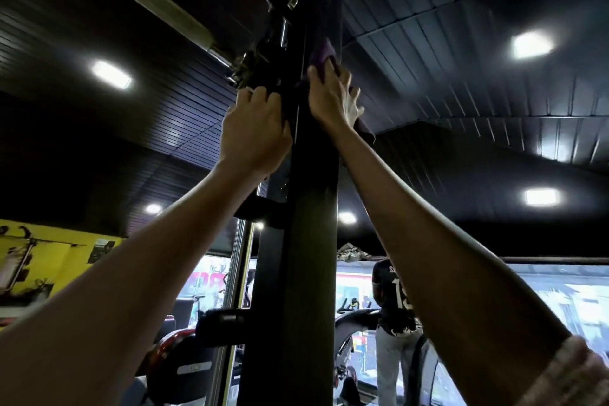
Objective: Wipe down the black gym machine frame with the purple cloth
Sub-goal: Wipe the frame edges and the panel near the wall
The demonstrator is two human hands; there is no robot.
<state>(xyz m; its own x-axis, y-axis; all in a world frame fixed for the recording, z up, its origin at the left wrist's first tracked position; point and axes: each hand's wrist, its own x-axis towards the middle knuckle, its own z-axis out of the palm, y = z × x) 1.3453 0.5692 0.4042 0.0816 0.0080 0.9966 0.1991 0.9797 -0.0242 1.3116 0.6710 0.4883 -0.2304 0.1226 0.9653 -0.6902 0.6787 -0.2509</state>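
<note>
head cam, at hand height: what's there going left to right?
Ceiling light → left hand gripping the frame's side → black upright post → right hand pressing the purple cloth on the post → ceiling light.

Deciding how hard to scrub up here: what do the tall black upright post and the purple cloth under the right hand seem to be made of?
The tall black upright post looks like painted or powder-coated metal: smooth, dark, with a dull satin sheen and straight edges. The purple cloth pressed against it by the right hand looks like soft woven or microfibre fabric, matte, folding and hanging limp at its lower corner; the weave is too blurred to tell.
</note>
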